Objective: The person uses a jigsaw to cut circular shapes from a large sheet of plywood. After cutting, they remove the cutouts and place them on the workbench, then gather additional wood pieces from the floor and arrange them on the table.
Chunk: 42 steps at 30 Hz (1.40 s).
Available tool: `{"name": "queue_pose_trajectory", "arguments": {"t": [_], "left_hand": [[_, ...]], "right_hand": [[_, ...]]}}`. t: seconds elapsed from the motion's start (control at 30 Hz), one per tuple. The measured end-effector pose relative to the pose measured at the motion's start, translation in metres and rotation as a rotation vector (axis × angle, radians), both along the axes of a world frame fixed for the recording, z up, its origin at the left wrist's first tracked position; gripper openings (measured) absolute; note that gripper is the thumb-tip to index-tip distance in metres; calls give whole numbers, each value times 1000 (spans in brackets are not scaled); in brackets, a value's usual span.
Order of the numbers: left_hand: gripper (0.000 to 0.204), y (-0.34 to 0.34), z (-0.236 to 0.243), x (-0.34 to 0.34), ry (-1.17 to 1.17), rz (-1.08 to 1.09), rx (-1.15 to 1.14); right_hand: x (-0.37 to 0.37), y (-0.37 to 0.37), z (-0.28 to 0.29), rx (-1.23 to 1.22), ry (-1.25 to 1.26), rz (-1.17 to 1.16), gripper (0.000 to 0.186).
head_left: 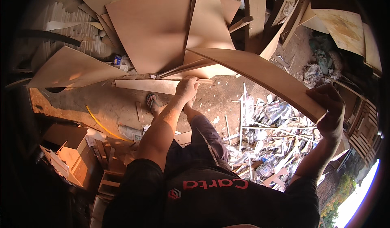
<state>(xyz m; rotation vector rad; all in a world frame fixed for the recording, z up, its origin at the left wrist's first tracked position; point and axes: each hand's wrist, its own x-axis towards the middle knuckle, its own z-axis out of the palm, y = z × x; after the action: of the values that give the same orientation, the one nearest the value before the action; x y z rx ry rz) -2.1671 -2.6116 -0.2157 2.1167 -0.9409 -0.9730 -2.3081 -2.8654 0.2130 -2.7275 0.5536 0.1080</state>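
Note:
In my right hand [332, 109] is the near end of a long, thin wooden board [260, 70], raised and tilted at the right. Its edge looks layered, and I cannot tell if it is one sheet or a stack. My left hand [187, 89] is closed around the right end of a narrow wooden strip [146, 86], low in front of me. Just beyond that hand, more thin strips [183, 68] lie against a large leaning panel [154, 29].
Scrap and offcuts [270, 134] are heaped on the floor at the right. A curved sheet [75, 69] stands at the left, above a yellow hose [101, 124] and wooden boxes [77, 155]. Planks and posts [256, 21] lean at the back. My sandalled foot [152, 102] is near the strip.

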Motion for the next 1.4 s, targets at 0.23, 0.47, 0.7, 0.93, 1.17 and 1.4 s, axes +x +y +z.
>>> {"name": "queue_pose_trajectory", "arguments": {"t": [0.23, 0.47, 0.7, 0.93, 1.17, 1.4], "left_hand": [[50, 36, 61, 36, -72, 83, -126], [68, 110, 159, 66, -305, 304, -404], [105, 161, 269, 83, -264, 239, -565], [28, 248, 271, 52, -91, 678, -579], [22, 399, 250, -3, -216, 1461, -350], [27, 517, 252, -34, -92, 2101, -646]], "right_hand": [[-42, 46, 120, -70, -201, 2, 35], [-92, 57, 157, 389, -1302, -145, 50], [91, 120, 122, 817, -935, 44, 41], [240, 153, 84, 289, -930, 277, 51], [248, 222, -74, 319, -450, 517, 47], [195, 318, -207, 293, -66, 657, 49]]}}
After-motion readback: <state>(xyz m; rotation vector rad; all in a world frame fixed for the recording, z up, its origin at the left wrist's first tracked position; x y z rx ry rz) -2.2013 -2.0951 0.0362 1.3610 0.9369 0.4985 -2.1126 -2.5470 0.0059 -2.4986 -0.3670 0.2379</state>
